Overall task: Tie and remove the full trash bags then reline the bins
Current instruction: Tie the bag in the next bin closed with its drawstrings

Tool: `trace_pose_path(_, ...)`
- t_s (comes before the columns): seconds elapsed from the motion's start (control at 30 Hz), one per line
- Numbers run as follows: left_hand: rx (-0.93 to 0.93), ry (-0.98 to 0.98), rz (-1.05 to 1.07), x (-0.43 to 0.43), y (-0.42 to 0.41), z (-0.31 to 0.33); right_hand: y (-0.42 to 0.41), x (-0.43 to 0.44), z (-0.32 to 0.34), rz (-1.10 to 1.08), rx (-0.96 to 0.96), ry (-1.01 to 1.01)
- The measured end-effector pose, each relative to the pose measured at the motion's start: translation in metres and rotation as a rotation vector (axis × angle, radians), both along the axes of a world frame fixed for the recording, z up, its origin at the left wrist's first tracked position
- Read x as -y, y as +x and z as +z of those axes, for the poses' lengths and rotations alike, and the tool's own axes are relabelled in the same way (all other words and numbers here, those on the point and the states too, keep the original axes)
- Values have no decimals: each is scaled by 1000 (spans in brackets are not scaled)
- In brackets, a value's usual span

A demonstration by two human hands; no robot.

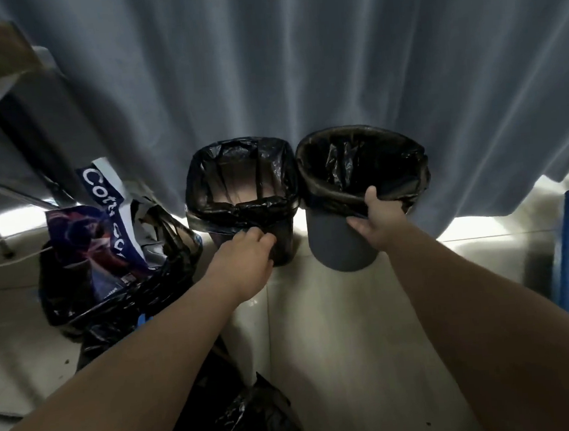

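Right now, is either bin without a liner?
No: black liners are folded over the rims of the left bin and the right bin.

Glossy plastic liner (239,185) (crinkled) in matt bin (340,244).

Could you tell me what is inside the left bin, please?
Only a black bag lines the left bin; its thin plastic shows the pale inside, and no trash is visible. The near inner wall is hidden behind the folded-over rim, where the left hand grips.

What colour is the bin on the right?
The right bin is dark grey, best seen in the head view.
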State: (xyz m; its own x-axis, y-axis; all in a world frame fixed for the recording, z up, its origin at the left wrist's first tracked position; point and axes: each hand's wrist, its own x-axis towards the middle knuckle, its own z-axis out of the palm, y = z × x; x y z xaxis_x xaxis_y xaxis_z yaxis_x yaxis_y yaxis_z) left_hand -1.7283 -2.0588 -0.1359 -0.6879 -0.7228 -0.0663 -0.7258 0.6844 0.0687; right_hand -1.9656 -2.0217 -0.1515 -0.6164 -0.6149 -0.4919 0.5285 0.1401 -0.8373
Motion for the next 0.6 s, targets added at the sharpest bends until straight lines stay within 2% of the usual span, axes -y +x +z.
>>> trace_pose_path(0.07, 87, -94, -45, 3, 9, 5, 6, -3, 10, 139, -21, 89)
trace_pose_path(0.13, 152, -141, -69, 1, 19, 9, 27, -15, 19, 385, -127, 255)
trace_pose_path(0.23, 244, -150, -53, -12, 48, 15, 72, -40, 32, 774, -557, 435)
trace_pose_path(0.33, 355, -191, -69, -26, 81, 25, 122, -52, 47, 1011, -870, 340)
trace_pose_path(0.43, 353, -220, -26, -33, 112, 42, 168, -54, 66, 1166, -1094, 260)
trace_pose_path(0.6, 274, -146, 248, -25, 177, 37, 216, -42, 66, 1184, -1175, 200)
